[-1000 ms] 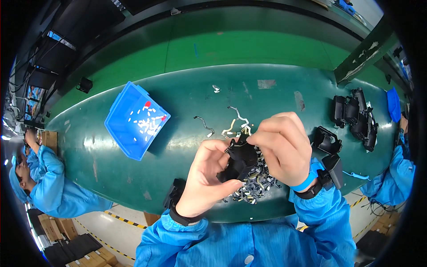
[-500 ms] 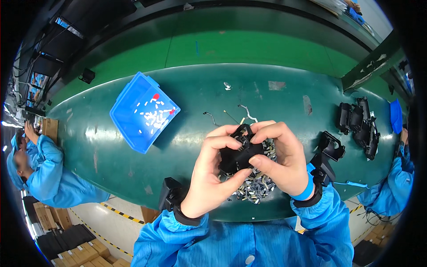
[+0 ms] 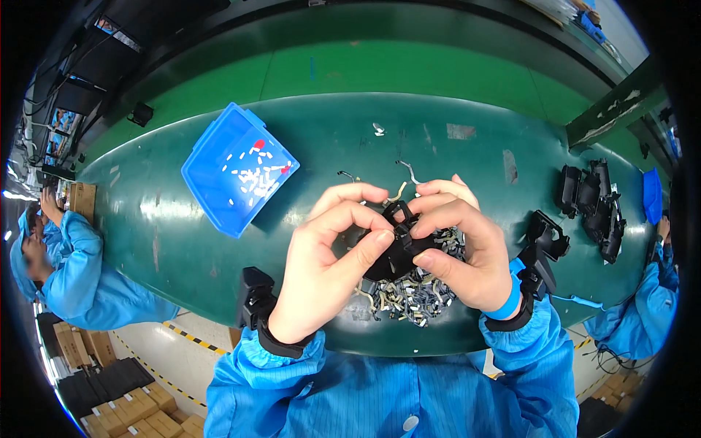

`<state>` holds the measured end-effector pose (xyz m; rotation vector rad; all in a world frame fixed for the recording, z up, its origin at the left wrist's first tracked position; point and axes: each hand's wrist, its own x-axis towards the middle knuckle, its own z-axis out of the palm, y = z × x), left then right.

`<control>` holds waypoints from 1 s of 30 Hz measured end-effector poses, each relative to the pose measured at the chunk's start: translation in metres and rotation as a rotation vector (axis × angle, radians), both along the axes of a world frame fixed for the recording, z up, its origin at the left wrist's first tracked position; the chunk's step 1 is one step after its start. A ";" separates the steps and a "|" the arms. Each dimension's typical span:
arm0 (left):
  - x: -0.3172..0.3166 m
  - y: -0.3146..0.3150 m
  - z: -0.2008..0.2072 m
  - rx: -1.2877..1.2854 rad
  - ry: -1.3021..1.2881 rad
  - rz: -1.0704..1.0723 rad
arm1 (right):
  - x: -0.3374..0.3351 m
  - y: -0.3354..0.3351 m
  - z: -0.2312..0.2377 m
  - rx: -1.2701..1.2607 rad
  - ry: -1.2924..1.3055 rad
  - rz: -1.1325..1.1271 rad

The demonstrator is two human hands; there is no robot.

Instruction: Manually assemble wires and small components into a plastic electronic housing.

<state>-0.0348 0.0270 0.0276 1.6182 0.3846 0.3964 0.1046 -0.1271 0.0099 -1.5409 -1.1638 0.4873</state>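
Observation:
A black plastic part (image 3: 392, 261) with a small frame-like end is held up between my hands, above the table. My right hand (image 3: 473, 252) grips its right side, thumb below and fingers over the top. The thumb and forefinger of my left hand (image 3: 321, 252) are pinched together at its upper left edge; what exactly lies between the tips is hidden. Under and behind the part spreads a heap of small cable connectors (image 3: 420, 299) with short grey and pale wires. Just beyond my fingers lie a loose grey wire (image 3: 409, 172) and a dark wire (image 3: 348, 176).
A blue bin (image 3: 212, 186) with small white pieces and red bits stands at the left. Several black plastic housings (image 3: 599, 208) lie at the right, one single housing (image 3: 546, 235) nearer. A co-worker (image 3: 80, 255) sits at the left; another's blue sleeve (image 3: 635, 314) shows at the right.
My left hand has shifted from around the part's left side to a pinch at its upper edge. More of the connector heap shows below. The view has tilted slightly.

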 end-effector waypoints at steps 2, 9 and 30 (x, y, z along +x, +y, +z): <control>-0.001 0.001 0.008 0.343 0.022 0.051 | 0.001 -0.001 0.002 -0.006 -0.071 0.000; 0.001 -0.005 0.011 0.938 -0.037 0.245 | -0.004 -0.001 0.003 0.011 -0.119 -0.045; 0.000 -0.018 -0.001 0.977 -0.179 0.223 | -0.002 -0.001 0.000 0.058 -0.067 -0.125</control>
